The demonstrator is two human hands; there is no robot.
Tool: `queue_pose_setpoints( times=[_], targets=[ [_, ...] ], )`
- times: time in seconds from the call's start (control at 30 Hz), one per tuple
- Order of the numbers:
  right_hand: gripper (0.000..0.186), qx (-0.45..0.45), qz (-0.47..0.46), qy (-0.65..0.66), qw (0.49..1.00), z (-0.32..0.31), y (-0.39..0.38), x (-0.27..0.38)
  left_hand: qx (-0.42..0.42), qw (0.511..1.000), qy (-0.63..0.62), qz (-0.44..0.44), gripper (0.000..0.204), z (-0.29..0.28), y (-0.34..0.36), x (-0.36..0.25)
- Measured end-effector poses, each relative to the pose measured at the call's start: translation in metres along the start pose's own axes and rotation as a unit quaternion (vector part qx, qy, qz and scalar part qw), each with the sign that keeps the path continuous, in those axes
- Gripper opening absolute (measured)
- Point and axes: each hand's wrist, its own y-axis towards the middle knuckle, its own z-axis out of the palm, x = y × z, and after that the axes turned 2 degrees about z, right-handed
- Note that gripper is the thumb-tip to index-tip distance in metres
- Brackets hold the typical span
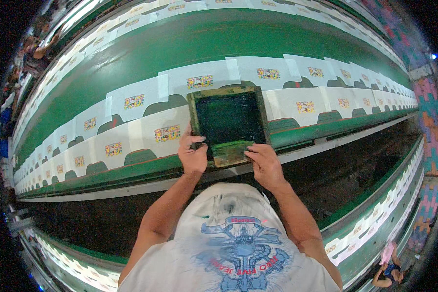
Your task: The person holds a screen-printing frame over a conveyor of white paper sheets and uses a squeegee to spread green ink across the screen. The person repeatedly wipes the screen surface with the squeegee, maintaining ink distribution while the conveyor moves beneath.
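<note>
A screen printing frame [228, 117] with a wooden rim and dark mesh lies over the near row of white fabric pieces, just in front of me. My left hand [193, 153] is closed around its left edge near the lower corner. At the lower right, my right hand [264, 165] has its fingers bent and pressed onto the frame's near edge. Green and brown smears cover the near end of the frame. Left of it, a fabric piece [148, 134] bears a small multicoloured print [167, 134]. Whatever fabric is beneath the frame is hidden.
Long green tables [190, 39] carry rows of printed white pieces. A pale rail [316, 150] runs along the near table's edge, beside a dark aisle [102, 219]. Another person [390, 272] is at the lower right, and one [38, 56] at the upper left.
</note>
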Motion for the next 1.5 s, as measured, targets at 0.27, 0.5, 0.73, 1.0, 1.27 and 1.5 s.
queue_pose_setpoints(
  times=[0.27,0.5,0.73,1.0,1.27,1.5],
  targets=[
    [0.043,0.013,-0.024,0.035,0.999,-0.043,-0.009,-0.050,-0.005,0.998,-0.052,-0.044,0.022,0.052,-0.014,0.004],
    [0.048,0.025,-0.067,0.080,0.994,-0.050,-0.003,-0.068,-0.014,0.992,-0.094,-0.078,0.020,0.055,-0.012,-0.016],
    [0.051,0.039,-0.084,0.093,0.991,-0.060,-0.003,-0.074,-0.022,0.985,-0.133,-0.110,0.024,0.052,-0.014,-0.014],
    [0.052,0.049,-0.122,0.058,0.990,-0.059,0.008,-0.071,-0.005,0.987,-0.135,-0.087,0.025,0.048,-0.013,-0.013],
    [0.046,0.184,-0.162,-0.115,0.963,-0.048,0.049,-0.036,-0.014,0.990,-0.122,-0.073,0.022,0.054,-0.011,-0.008],
    [0.035,0.341,-0.094,-0.097,0.930,-0.072,0.136,-0.036,-0.017,0.984,-0.097,-0.152,0.020,0.050,-0.015,-0.004]
  ],
)
